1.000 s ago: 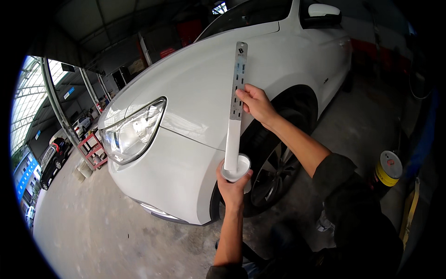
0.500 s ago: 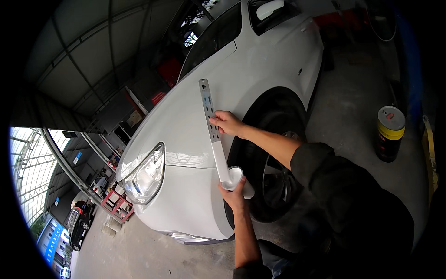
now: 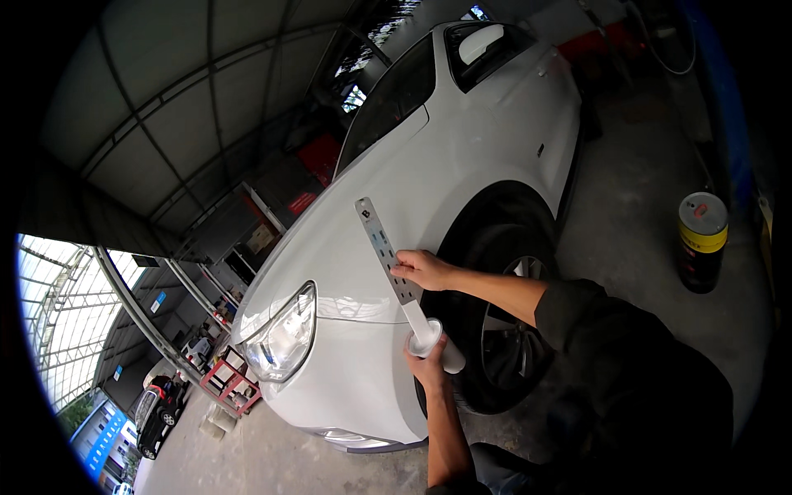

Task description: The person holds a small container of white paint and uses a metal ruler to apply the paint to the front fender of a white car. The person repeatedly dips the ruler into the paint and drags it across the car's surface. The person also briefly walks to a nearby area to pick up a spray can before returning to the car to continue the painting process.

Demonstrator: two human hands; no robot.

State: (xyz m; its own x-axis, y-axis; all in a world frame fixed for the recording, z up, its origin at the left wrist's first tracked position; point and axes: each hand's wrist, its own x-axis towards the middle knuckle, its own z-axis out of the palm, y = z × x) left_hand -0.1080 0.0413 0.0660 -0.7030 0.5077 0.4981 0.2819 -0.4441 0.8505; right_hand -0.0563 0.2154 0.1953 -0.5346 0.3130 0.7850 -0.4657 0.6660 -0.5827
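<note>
The largest thing before you is a white car [image 3: 355,285], seen from its front corner, with its bonnet, fender and bumper facing you. Far behind it on your left, a smaller-looking black car [image 3: 157,419] is parked near the open side of the workshop. A red metal cart [image 3: 232,386] stands by a post, nearer than that car. The white car's front wheel [image 3: 516,356] sits in its dark arch, just beyond your hands, and its clear headlight [image 3: 285,337] lies to their left. A black can with a yellow band [image 3: 703,238] stands upright on the floor, well apart on your right. Your right hand [image 3: 422,270] grips a flat, slotted metal mixing stick [image 3: 379,241] about its middle, thumb on the face toward you. The stick leans, its lower part white and its lower end inside a white cup [image 3: 454,358]. Your left hand [image 3: 427,369] is wrapped around that cup, near the rim.
</note>
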